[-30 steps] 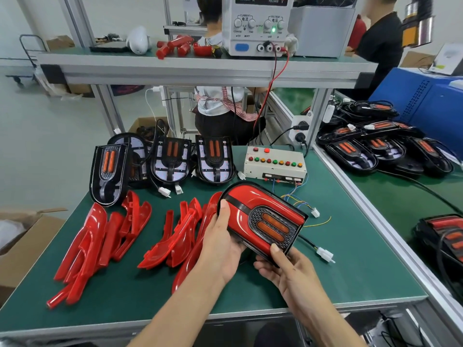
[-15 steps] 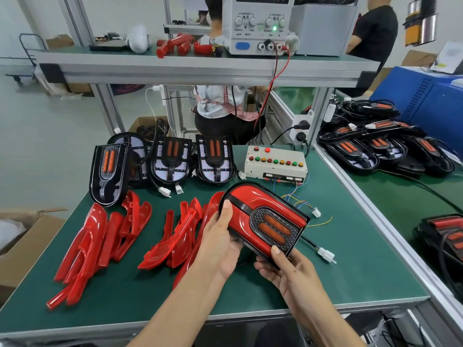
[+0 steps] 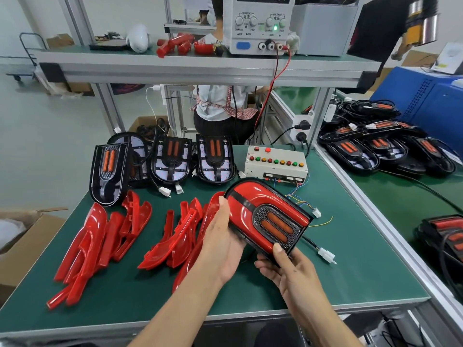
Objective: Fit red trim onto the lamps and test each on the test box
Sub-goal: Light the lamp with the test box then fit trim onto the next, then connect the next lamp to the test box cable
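Head view: lamp (image 3: pixel 266 216) with red trim (image 3: pixel 258 196) already seated on it is held up over the green bench (image 3: pixel 350 266), tilted, rounded end toward the upper left, grille with two orange bars toward the lower right. I see the left hand (image 3: pixel 223 242) wrapped around the lamp's left edge, thumb up on the red face near the rounded end, other fingers curled behind. Right hand (image 3: pixel 288 271) grips the lower corner from below, thumb pressed on the front rim by the grille, fingers underneath. Both hands closed firmly on the lamp, nothing else in them. Lamp's lead hangs off to the right, white connector (image 3: pixel 327 255) lying on the mat, not plugged in. Test box (image 3: pixel 275 164) sits just behind the lamp, row of coloured buttons on top, loose coloured wires (image 3: pixel 300 204) trailing from its front. Loose red trim pieces (image 3: pixel 100 246) are piled on the mat left of my hands, in two heaps. Untrimmed lamps (image 3: pixel 170 159) stand in a row at the back left. Power supply (image 3: pixel 260 23) on the upper shelf, green LED lit, leads dropping down. More black lamps (image 3: pixel 370 149) stacked on the neighbouring bench to the right.
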{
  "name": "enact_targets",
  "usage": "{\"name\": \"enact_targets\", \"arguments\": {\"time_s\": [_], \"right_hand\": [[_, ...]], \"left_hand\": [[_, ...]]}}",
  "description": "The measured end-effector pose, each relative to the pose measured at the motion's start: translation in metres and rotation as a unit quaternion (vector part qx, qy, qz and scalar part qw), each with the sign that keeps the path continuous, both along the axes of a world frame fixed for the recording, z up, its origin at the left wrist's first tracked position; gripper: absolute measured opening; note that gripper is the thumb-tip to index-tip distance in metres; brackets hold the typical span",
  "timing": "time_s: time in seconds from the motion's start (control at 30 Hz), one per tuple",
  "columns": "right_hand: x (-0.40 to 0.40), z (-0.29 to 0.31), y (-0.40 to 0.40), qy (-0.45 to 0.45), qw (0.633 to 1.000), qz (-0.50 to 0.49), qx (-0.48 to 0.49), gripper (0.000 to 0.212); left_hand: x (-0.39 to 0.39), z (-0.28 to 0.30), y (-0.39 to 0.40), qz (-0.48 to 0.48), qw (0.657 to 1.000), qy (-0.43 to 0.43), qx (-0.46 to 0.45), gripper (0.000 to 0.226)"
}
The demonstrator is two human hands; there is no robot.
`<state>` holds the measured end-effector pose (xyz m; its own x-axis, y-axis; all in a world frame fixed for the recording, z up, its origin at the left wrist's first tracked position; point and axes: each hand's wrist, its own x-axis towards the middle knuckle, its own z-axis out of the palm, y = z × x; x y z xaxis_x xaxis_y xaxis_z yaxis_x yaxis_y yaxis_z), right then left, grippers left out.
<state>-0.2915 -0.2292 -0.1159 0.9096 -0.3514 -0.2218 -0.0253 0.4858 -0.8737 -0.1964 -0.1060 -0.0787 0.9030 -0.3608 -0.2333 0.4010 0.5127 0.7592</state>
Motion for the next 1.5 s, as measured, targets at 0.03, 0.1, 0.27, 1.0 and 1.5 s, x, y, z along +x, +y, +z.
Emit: {"name": "enact_targets", "arguments": {"time_s": [0.03,0.1,0.27,1.0,1.5], "right_hand": [[0.001,0.001,0.0,0.002,1.0,-0.004,0.005,0.041],[0.001,0.001,0.0,0.002,1.0,-0.008,0.007,0.042],[-0.002,0.002,0.001,0.003,1.0,-0.022,-0.014,0.043],[-0.013,0.072,-0.031,-0.032,0.839,-0.13,-0.527,0.048],[0.085,0.107,-0.057,0.044,0.915,0.13,-0.38,0.024]], "left_hand": [[-0.001,-0.001,0.001,-0.018,1.0,-0.011,-0.008,0.062],[-0.005,-0.007,0.0,-0.043,0.998,-0.047,-0.006,0.048],[-0.008,-0.014,-0.007,-0.011,0.993,-0.098,0.064,0.036],[-0.006,-0.01,-0.007,0.008,0.988,-0.135,0.079,0.048],[-0.013,-0.009,-0.002,-0.081,0.963,-0.182,0.184,0.045]]}}
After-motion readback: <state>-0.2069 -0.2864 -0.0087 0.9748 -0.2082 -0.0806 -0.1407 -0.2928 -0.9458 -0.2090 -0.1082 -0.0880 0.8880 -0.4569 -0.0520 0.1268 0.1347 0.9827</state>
